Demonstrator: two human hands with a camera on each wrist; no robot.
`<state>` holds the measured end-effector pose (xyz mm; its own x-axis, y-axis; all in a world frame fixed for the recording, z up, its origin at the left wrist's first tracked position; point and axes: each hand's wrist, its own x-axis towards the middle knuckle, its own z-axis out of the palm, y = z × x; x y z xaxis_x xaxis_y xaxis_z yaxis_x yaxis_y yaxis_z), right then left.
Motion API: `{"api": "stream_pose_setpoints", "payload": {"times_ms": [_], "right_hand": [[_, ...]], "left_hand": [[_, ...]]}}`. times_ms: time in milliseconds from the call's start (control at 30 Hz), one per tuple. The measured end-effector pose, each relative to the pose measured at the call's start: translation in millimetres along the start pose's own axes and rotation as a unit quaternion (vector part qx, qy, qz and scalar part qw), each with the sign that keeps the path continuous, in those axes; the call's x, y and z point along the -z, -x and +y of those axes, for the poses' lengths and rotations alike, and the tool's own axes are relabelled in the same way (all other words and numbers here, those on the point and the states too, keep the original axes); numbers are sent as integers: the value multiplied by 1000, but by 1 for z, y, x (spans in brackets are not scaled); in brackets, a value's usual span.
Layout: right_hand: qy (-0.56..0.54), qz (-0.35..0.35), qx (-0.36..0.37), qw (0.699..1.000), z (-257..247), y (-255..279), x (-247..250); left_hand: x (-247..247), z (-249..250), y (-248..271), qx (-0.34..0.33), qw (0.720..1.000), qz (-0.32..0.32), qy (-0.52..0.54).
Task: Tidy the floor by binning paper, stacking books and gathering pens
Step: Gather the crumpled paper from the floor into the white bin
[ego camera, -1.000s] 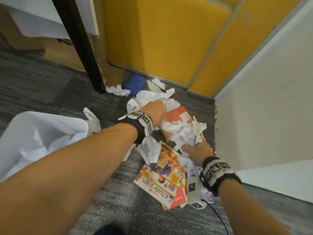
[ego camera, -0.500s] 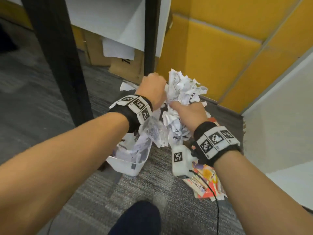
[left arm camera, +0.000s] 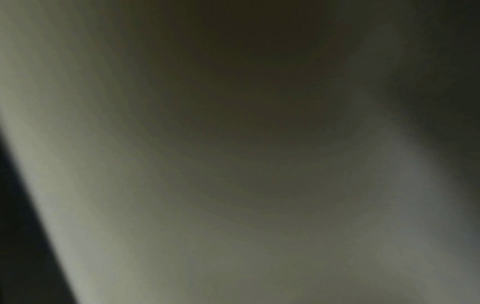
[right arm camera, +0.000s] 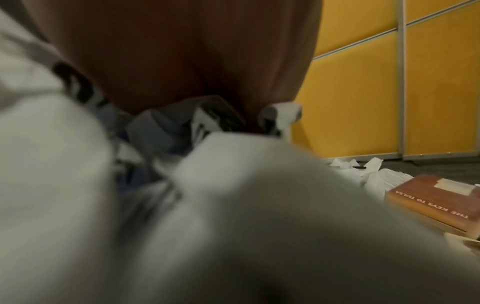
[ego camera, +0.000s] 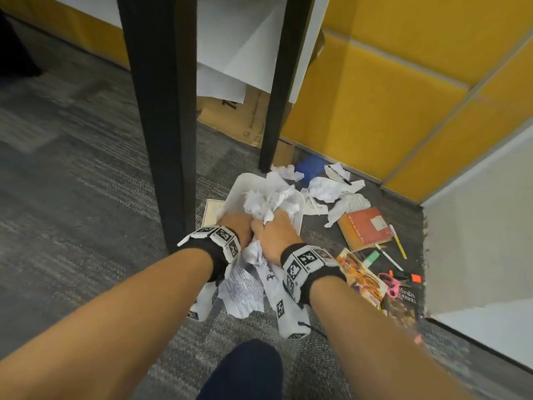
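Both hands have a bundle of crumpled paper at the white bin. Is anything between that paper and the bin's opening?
Nothing visible. Left hand and right hand hold the paper right at the bin, whose mouth already shows crumpled sheets. The black table leg stands left of the bin, not across it. The left wrist view is too blurred to add anything.

The left wrist view is a dark, featureless blur. In the right wrist view, blurred crumpled paper [right arm camera: 233, 216] fills most of the picture and the orange book [right arm camera: 439, 203] at 3 o'clock runs off the edge. From the head, paper hides both hands' fingers, and the white bin [ego camera: 245, 186] at 12 o'clock shows only part of its rim.
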<state>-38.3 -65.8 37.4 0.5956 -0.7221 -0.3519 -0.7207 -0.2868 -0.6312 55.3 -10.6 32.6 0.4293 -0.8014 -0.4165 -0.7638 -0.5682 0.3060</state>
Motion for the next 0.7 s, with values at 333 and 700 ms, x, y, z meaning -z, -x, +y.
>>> {"api": "stream_pose_setpoints", "payload": {"times_ms": [333, 700], "right_hand": [[196, 46, 95, 975, 0, -19, 3], [168, -121, 161, 965, -23, 50, 49]], "left_hand": [[-8, -6, -18, 11, 992, -115, -50], [-1, -9, -10, 26, 997, -47, 53]]}}
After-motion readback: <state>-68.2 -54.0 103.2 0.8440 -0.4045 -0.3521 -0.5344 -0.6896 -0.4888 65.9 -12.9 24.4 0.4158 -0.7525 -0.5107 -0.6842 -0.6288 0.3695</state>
